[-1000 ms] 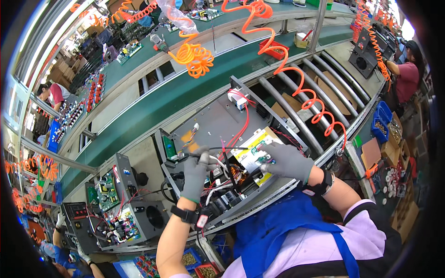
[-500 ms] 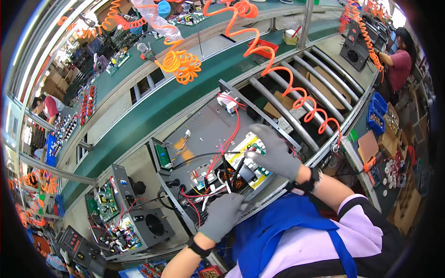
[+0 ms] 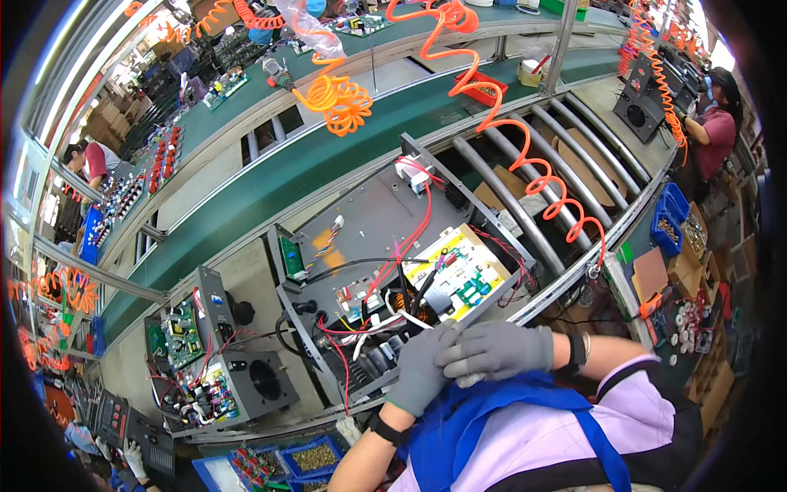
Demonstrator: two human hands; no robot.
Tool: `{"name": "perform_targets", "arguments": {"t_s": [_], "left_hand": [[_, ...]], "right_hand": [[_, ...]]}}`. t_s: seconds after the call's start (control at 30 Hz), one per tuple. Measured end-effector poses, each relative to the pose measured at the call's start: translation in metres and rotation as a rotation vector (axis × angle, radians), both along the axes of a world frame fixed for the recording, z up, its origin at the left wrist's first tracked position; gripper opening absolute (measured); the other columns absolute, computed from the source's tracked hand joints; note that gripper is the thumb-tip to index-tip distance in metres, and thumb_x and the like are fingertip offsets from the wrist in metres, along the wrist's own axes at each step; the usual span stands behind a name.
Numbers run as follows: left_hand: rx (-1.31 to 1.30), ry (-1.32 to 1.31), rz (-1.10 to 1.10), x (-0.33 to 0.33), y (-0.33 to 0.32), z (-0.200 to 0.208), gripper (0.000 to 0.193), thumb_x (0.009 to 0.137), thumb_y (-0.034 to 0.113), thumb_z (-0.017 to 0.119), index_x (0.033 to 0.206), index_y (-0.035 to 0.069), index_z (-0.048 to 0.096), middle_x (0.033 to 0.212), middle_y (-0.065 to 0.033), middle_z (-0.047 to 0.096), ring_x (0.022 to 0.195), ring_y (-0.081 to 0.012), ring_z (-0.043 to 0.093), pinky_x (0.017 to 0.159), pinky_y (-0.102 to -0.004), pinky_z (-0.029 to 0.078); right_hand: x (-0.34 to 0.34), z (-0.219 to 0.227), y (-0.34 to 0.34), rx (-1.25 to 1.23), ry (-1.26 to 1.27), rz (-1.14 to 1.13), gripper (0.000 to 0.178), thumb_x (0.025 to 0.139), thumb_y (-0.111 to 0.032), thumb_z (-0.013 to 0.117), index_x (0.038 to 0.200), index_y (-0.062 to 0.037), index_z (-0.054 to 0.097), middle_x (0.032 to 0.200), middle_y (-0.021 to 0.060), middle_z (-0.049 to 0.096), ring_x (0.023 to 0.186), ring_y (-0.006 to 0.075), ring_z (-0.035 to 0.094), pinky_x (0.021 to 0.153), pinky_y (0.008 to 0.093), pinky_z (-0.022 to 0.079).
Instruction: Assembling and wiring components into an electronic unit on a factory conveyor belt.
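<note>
My gloved hands meet at the near edge of an open grey metal chassis [image 3: 361, 230]. My right hand [image 3: 500, 353] lies with curled fingers against my left hand [image 3: 422, 369], whose fingers are pressed together and partly covered. Whether anything small is between them is hidden. Inside the chassis, just beyond my hands, a white and green circuit board [image 3: 467, 275] with yellow edging sits beside black and white cables. Red wires [image 3: 422, 230] run from a white part [image 3: 412, 170] in the far corner, and a small green board [image 3: 289, 254] stands at the left wall.
A second opened unit [image 3: 238, 385] stands to the left. Metal rollers [image 3: 508, 205] lie to the right, under a coiled orange hose [image 3: 541, 176]. A green conveyor belt [image 3: 246, 193] runs behind. Blue bins [image 3: 316, 455] sit low in front; a co-worker [image 3: 713, 131] is at far right.
My right hand has left the circuit board and come down to my left hand. My left hand has shifted right to meet it. The view has shifted slightly.
</note>
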State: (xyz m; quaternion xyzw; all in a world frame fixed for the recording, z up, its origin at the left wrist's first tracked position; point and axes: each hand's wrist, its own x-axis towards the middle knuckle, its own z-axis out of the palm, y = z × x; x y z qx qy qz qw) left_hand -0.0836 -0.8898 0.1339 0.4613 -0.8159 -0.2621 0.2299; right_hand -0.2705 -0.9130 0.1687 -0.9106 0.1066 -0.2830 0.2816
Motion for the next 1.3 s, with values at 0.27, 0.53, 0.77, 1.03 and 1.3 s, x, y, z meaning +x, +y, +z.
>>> {"name": "perform_targets", "arguments": {"t_s": [0.27,0.53,0.77,1.03,1.3], "left_hand": [[0.093,0.271,0.207,0.003,-0.008,-0.013,0.029,0.086,0.023,0.063,0.111,0.008,0.062,0.096,-0.0121,0.066,0.087,-0.0316,0.064,0.075,-0.0372,0.050],[-0.072,0.135,0.069,-0.005,-0.008,-0.024,0.028,0.077,0.027,0.070,0.091,0.004,0.063,0.088,-0.0140,0.062,0.081,-0.0339,0.058,0.070,-0.0418,0.045],[-0.075,0.076,0.085,-0.015,0.002,-0.012,0.026,0.078,0.005,0.069,0.103,-0.001,0.067,0.092,-0.0132,0.067,0.080,-0.0250,0.063,0.075,-0.0333,0.050],[0.040,0.204,0.292,-0.047,0.016,-0.009,0.032,0.081,0.014,0.074,0.106,-0.003,0.065,0.099,-0.0110,0.068,0.086,-0.0175,0.061,0.078,-0.0285,0.049],[-0.234,0.097,0.323,-0.143,0.027,0.011,0.036,0.082,0.017,0.071,0.111,-0.003,0.062,0.103,-0.0118,0.066,0.088,-0.0184,0.061,0.079,-0.0290,0.049]], "right_hand": [[-0.005,0.009,-0.041,0.780,0.021,-0.650,0.031,0.095,-0.028,0.050,0.084,-0.0022,0.063,0.075,0.0095,0.065,0.068,0.0203,0.061,0.067,0.0327,0.050],[-0.011,-0.034,-0.045,0.245,0.503,-0.401,0.030,0.084,-0.029,0.054,0.093,-0.0019,0.063,0.088,0.0211,0.062,0.084,0.0361,0.060,0.076,0.0456,0.048],[-0.022,-0.036,-0.011,0.678,0.078,-0.710,0.033,0.087,-0.029,0.053,0.091,0.0020,0.064,0.079,0.0199,0.065,0.075,0.0340,0.064,0.070,0.0437,0.050],[-0.245,-0.124,0.079,0.680,-0.403,-1.248,0.032,0.082,-0.031,0.061,0.099,-0.0043,0.066,0.093,0.0164,0.065,0.093,0.0301,0.063,0.081,0.0385,0.049],[-0.605,-0.192,0.336,0.714,0.153,-2.973,0.038,0.078,-0.022,0.062,0.114,-0.0096,0.060,0.110,0.0219,0.060,0.099,0.0381,0.060,0.087,0.0427,0.049]]}}
